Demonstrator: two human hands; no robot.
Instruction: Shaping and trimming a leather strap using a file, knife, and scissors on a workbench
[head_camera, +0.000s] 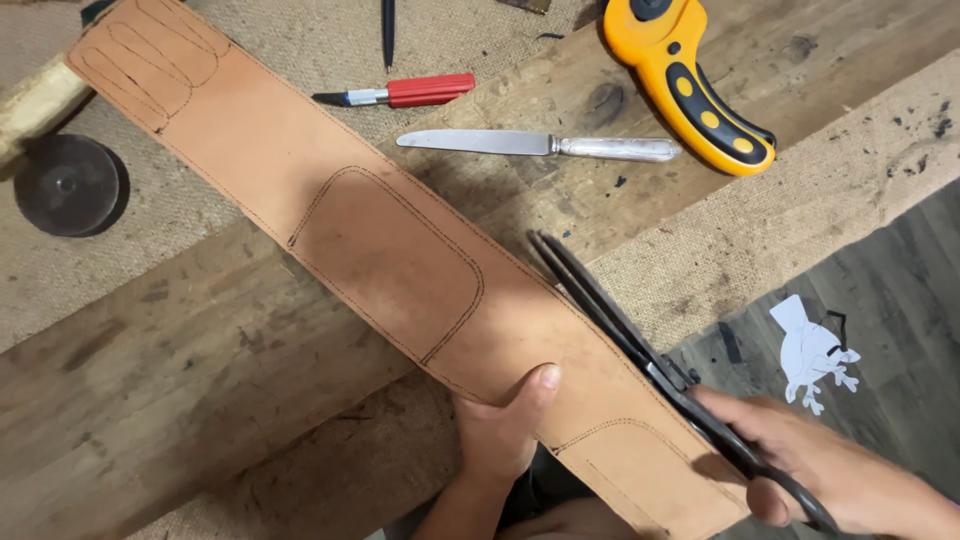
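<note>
Leather strip (380, 250), stitched with pockets, lies slantwise across our wooden bench (180, 380). Our left hand (500, 430) pinches its near edge, thumb on top. Our right hand (800, 460) is closed through the handles of black scissors (620, 330), blades nearly shut along the strip's right edge. Best we keep the leather taut and cut just outside the stitching.

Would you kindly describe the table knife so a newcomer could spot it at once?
On the wooden workbench, look beyond the long leather strip. The table knife lies flat between the red-handled craft knife and the yellow rotary cutter; it alone is all silver.
</note>
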